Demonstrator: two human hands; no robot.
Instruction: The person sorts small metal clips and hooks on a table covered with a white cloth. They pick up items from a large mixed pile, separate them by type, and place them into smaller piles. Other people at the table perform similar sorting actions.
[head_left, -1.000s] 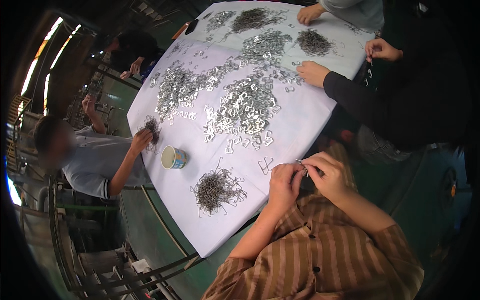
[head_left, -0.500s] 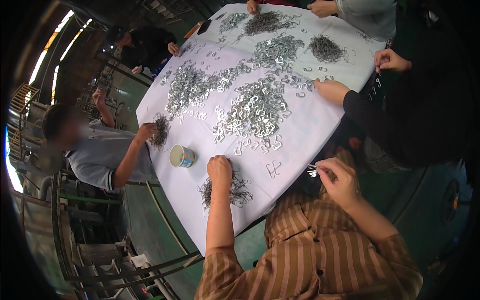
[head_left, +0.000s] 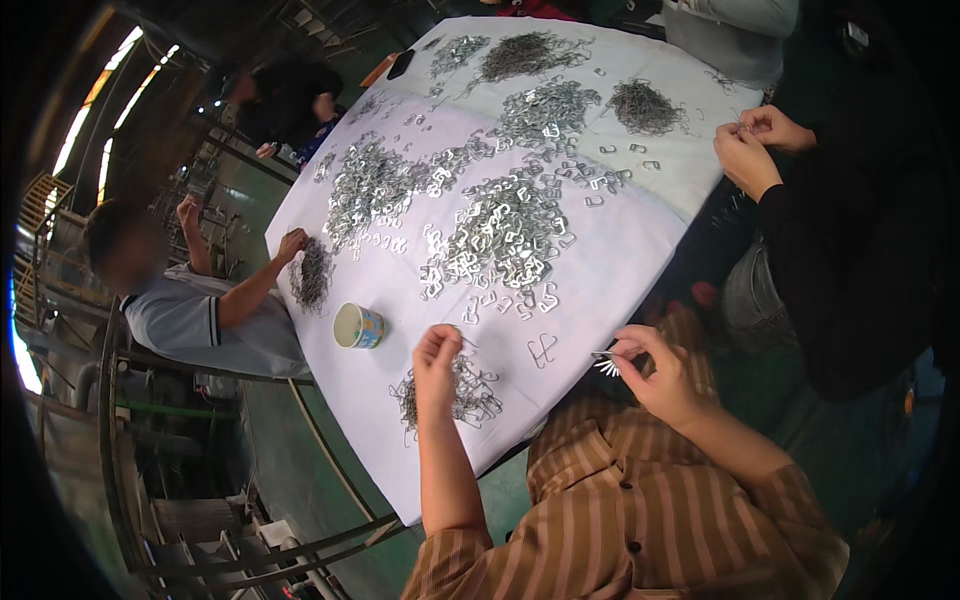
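Note:
My left hand (head_left: 435,360) is raised a little over a small heap of thin dark wire hooks (head_left: 470,395). Its fingers are pinched together, and what looks like a bent wire hook pokes out at the tips. Off the table's near right edge, my right hand (head_left: 655,375) grips a thin wire hook, with several flat shiny metal clips (head_left: 607,367) fanned out below it. Two linked wire hooks (head_left: 543,350) lie on the white cloth between my hands. Beyond them spreads a big heap of silvery open-sided clips (head_left: 500,235).
A paper cup (head_left: 358,326) stands on the white-covered table (head_left: 630,260), left of my hook heap. More clips (head_left: 370,190) and wire heaps (head_left: 645,107) lie farther off. Co-workers sit around: one at left (head_left: 215,315), one in black sleeves (head_left: 830,230) at right.
My left hand has lifted off the hook heap with fingers pinched. My right hand has shifted slightly left and down with its clips. The right-hand co-worker's hands have come together.

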